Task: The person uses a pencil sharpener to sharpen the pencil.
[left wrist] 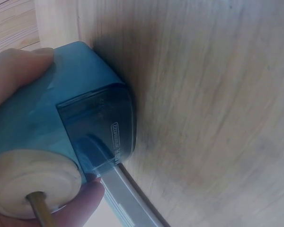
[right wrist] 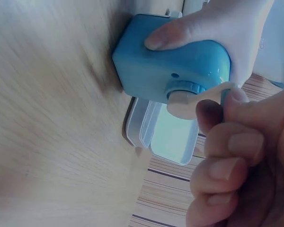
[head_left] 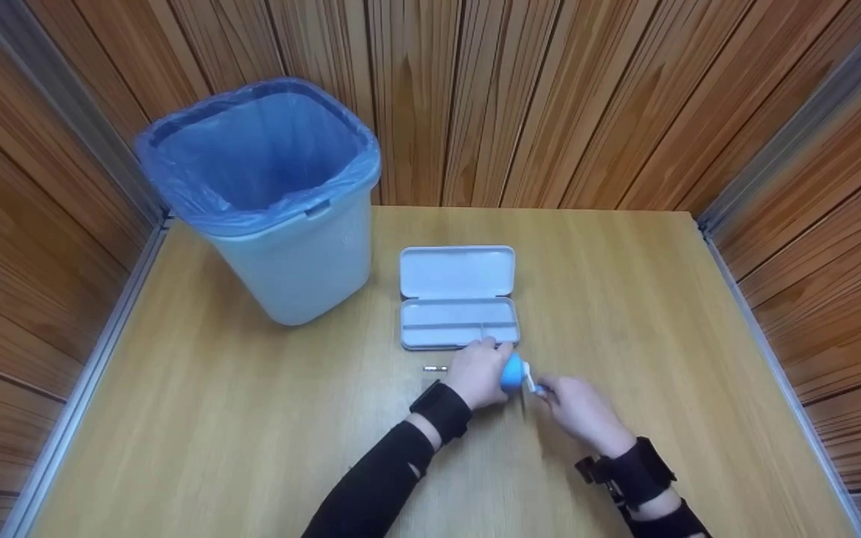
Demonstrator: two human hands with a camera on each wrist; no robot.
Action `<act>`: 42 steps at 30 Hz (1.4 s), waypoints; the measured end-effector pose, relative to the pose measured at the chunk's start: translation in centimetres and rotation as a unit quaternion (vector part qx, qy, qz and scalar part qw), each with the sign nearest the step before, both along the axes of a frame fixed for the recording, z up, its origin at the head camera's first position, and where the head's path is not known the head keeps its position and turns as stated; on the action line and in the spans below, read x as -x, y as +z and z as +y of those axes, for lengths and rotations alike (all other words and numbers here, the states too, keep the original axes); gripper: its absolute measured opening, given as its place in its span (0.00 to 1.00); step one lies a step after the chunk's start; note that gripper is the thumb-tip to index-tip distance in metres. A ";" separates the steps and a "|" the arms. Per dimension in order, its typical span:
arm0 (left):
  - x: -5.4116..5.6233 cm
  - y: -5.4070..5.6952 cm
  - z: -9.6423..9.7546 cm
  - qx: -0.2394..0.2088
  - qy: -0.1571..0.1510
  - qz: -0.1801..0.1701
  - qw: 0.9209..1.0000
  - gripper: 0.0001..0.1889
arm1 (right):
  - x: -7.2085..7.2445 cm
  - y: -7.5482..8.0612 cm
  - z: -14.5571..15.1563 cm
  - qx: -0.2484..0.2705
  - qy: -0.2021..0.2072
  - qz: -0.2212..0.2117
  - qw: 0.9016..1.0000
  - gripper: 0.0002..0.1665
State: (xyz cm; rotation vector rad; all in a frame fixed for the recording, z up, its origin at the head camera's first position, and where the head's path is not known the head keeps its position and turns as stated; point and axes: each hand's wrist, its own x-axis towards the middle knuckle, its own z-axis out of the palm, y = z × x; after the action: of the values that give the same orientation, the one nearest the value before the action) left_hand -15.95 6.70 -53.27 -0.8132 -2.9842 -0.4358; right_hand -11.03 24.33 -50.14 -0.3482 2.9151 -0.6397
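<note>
Head view: we saw a blue pencil sharpener (head_left: 512, 372) on the counter (head_left: 251, 418), just in front of an open pencil case (head_left: 457, 273), toward its right end. The left hand (head_left: 479, 371) gripped the sharpener's body from the left; the right hand (head_left: 584, 412) pinched its crank (head_left: 528, 377) on the other side. A short thin piece (head_left: 435, 368) showed left of the left hand, too small for us to identify. The case's lid lay back, dividers visible in the tray. Pale bin (head_left: 303, 261) with a blue liner (head_left: 176, 202) stood back left, well apart from the hands. We noted dark wristbands (head_left: 442, 411) on both wrists, wood-panelled walls (head_left: 520, 104) around.

Left wrist view: we had the left hand's thumb and a finger clamped about the sharpener, beside its see-through drawer (left wrist: 102, 125). A brass-coloured rod (left wrist: 39, 208) stuck out from the middle of a round cream disc (left wrist: 19, 182).

Right wrist view: we saw the right hand's fingers curled, thumb and index finger on the crank's end. The left thumb pressed on the sharpener's body; the open case sat behind, partly hidden.
</note>
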 end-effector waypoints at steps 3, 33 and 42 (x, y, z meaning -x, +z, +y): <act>0.1 0.0 0.0 -0.001 0.000 -0.003 1.000 0.30 | 0.3 0.2 0.1 0.003 0.002 0.002 1.000 0.06; 0.2 0.1 0.1 0.010 0.006 -0.037 0.999 0.34 | 4.7 0.5 -0.5 -0.004 -0.011 0.019 1.000 0.04; 0.1 0.2 0.2 0.012 0.004 -0.039 0.999 0.35 | 5.9 0.1 -0.4 -0.022 -0.008 0.007 1.000 0.06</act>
State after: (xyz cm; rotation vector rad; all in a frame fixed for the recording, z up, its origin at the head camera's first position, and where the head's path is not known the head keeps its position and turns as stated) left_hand -16.05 6.88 -53.06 -0.8047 -3.0692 -0.4431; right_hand -16.93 23.90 -50.05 -0.3271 2.9420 -0.5777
